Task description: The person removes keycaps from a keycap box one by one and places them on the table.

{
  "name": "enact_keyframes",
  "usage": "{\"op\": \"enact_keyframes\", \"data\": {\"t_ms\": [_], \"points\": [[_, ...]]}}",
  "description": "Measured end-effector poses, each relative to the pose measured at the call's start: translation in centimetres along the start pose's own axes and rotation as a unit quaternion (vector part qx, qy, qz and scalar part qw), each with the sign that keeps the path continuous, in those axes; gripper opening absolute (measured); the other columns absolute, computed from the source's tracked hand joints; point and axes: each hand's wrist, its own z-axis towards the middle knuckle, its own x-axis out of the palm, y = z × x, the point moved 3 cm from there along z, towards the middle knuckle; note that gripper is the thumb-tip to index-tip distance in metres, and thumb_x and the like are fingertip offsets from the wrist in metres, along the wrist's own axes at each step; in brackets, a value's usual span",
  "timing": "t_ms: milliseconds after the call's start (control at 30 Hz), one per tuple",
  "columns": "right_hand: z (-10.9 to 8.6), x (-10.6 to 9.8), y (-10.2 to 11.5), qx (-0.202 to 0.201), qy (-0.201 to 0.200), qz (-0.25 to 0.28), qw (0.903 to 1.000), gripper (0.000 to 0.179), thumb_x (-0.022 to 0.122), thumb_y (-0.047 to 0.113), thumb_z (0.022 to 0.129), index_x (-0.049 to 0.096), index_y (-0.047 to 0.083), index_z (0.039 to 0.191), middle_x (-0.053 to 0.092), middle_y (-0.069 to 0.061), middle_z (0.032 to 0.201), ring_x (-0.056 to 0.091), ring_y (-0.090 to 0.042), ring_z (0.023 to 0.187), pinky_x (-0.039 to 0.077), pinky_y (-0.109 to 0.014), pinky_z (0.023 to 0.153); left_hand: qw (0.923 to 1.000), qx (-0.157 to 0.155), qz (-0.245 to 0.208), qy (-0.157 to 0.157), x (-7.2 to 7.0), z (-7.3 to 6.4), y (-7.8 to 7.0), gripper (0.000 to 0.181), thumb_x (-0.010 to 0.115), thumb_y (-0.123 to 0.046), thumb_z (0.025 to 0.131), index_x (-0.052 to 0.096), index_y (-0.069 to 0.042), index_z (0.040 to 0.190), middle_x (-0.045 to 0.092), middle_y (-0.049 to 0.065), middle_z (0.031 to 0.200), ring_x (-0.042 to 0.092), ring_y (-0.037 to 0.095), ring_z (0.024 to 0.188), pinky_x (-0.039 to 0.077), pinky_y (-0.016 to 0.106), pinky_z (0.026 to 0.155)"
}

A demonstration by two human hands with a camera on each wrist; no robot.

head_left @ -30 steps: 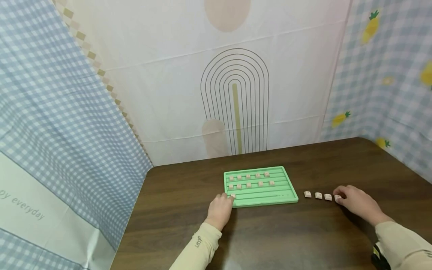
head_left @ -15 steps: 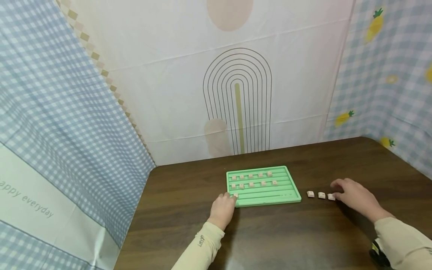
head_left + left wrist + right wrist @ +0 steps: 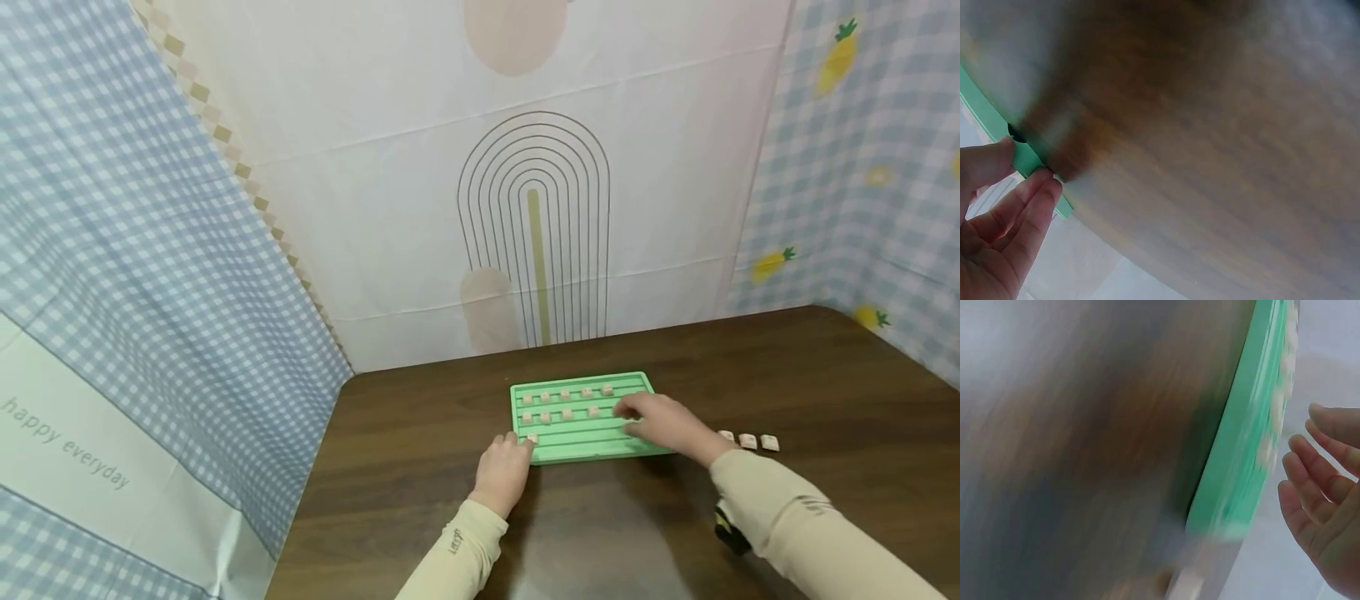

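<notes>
A green ridged tray (image 3: 577, 452) lies on the dark wooden table, carrying small whitish keycap-like blocks (image 3: 566, 414) in rows. My left hand (image 3: 502, 472) pinches its near left corner; in the left wrist view the thumb (image 3: 988, 164) and fingers stand on either side of the green edge. One block (image 3: 532, 438) sits just by those fingertips. Over the tray's right part hovers my right hand (image 3: 663, 421), thumb apart from the fingers, covering the right end of the second row. The right wrist view shows no block between these fingers (image 3: 1304, 478).
Right of the tray, loose blocks (image 3: 747, 442) stand in a line on the table (image 3: 825, 375), partly behind the right forearm. A dark wrist device (image 3: 729, 532) shows under the right sleeve. Behind the table hangs a printed cloth (image 3: 405, 250).
My right hand has left the loose blocks and swung left to the tray's right part. The left hand keeps its grip at the corner. The head view has shifted slightly.
</notes>
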Motion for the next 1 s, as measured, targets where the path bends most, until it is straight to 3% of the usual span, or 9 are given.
{"op": "enact_keyframes", "data": {"t_ms": [267, 433, 800, 1000], "points": [[4.0, 5.8, 4.9, -0.036, -0.005, 0.000, 0.9993, 0.021, 0.065, 0.014, 0.084, 0.065, 0.007, 0.104, 0.065, -0.005, 0.102, 0.061, -0.021, 0.094, 0.050, -0.040, 0.080, 0.9998, 0.008, 0.014, -0.013, 0.2, -0.3, 0.0, 0.018, 0.065, -0.011, 0.082, 0.070, -0.020, 0.097, 0.062, 0.004, 0.080, 0.056, 0.016, 0.067, 0.051, 0.024, 0.054], [5.3, 7.9, 7.2, -0.039, -0.032, -0.028, 0.9983, 0.021, 0.066, 0.014, 0.083, 0.064, 0.008, 0.103, 0.064, -0.006, 0.102, 0.060, -0.023, 0.094, 0.049, -0.040, 0.080, 0.9995, 0.008, 0.027, -0.012, 0.3, -0.1, 0.1, 0.016, 0.065, -0.015, 0.083, 0.070, -0.022, 0.096, 0.064, 0.002, 0.084, 0.056, 0.015, 0.068, 0.051, 0.023, 0.055], [5.8, 8.2, 8.7, -0.042, -0.066, -0.088, 0.9930, 0.008, 0.065, 0.009, 0.082, 0.064, 0.011, 0.090, 0.062, -0.004, 0.088, 0.059, -0.022, 0.081, 0.049, -0.037, 0.070, 0.9985, 0.006, 0.027, -0.048, 0.0, 0.0, 0.2, 0.017, 0.064, -0.015, 0.084, 0.071, -0.022, 0.097, 0.063, 0.002, 0.082, 0.054, 0.015, 0.065, 0.050, 0.024, 0.050], [5.9, 8.4, 8.8, -0.036, -0.065, -0.097, 0.9925, 0.005, 0.063, 0.010, 0.084, 0.064, 0.010, 0.089, 0.061, -0.004, 0.087, 0.058, -0.024, 0.082, 0.049, -0.038, 0.071, 0.9992, 0.004, 0.023, -0.034, 0.2, 0.0, 0.1, 0.019, 0.061, -0.013, 0.085, 0.071, -0.023, 0.099, 0.064, 0.002, 0.083, 0.055, 0.015, 0.067, 0.050, 0.024, 0.052]]}}
